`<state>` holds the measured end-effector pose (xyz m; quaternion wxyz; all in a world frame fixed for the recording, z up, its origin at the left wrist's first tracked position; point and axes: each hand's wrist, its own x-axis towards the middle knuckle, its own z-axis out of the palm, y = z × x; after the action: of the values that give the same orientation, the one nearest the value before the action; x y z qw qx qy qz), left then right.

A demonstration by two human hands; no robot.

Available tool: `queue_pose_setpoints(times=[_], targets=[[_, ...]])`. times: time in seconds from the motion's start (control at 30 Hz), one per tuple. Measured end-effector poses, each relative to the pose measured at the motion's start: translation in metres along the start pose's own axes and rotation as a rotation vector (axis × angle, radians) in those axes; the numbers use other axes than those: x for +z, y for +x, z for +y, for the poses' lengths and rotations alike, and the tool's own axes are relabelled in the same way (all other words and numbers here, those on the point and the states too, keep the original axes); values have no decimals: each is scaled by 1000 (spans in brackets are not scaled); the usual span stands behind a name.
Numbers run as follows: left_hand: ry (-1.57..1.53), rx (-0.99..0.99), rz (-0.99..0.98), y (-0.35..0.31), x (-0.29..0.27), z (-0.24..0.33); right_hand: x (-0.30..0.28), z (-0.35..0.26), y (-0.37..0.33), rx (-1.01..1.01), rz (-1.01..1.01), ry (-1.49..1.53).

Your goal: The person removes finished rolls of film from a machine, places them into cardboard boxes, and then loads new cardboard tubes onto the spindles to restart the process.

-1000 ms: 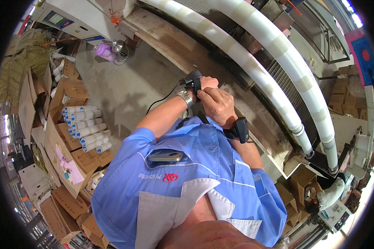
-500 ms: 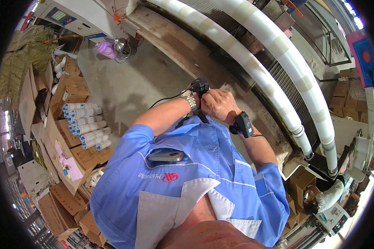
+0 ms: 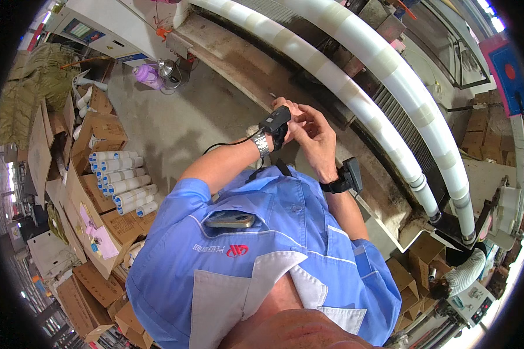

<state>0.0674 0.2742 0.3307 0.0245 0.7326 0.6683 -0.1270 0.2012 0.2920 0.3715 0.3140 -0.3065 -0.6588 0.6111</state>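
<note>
1. Wrist device (image 3: 275, 120), black and boxy, is strapped on between our left hand (image 3: 286, 106) and a metal-banded wristwatch (image 3: 261, 145); its black cable (image 3: 230, 143) runs off behind the forearm.
2. Our right hand (image 3: 317, 141) is partly open and bent, thumb and fingertips close together at the wrist device's edge; whether they grip it, we cannot tell.
3. Our left hand is largely covered, so we cannot tell how far it opens or what it holds.
4. A second black device (image 3: 349, 176) sits around our right wrist.
5. We carry a phone (image 3: 230, 220) in the chest pocket of our blue shirt (image 3: 163, 256), partly sunk out of sight.
6. To our left, white rolls (image 3: 82, 109) show among cardboard flaps, their lower parts hidden; blue-ended white tubes (image 3: 125, 185) lie stacked on a brown carton (image 3: 122, 225).
7. To our right stands an open cardboard box (image 3: 420, 254); we cannot make out its contents.
8. A purple jug (image 3: 148, 76) stands beside a metal vessel (image 3: 166, 68), the insides of both unseen.
9. Beyond our hands, two long white cylinders (image 3: 399, 70) are cut off above.
</note>
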Motion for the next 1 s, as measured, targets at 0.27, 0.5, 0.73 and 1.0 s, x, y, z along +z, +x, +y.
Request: queue_pose_setpoints(times=[0.27,0.5,0.73,1.0], targets=[[-328,313,327,10,67,18,-27,-35,26,-529,-337,-513],[-584,328,176,-7,54,19,-11,-30,19,-246,-613,-389],[-702,364,201,-6,53,22,-8,-29,9,-302,-582,-441],[-569,305,35,-5,36,10,-37,-23,12,-247,-327,-160]])
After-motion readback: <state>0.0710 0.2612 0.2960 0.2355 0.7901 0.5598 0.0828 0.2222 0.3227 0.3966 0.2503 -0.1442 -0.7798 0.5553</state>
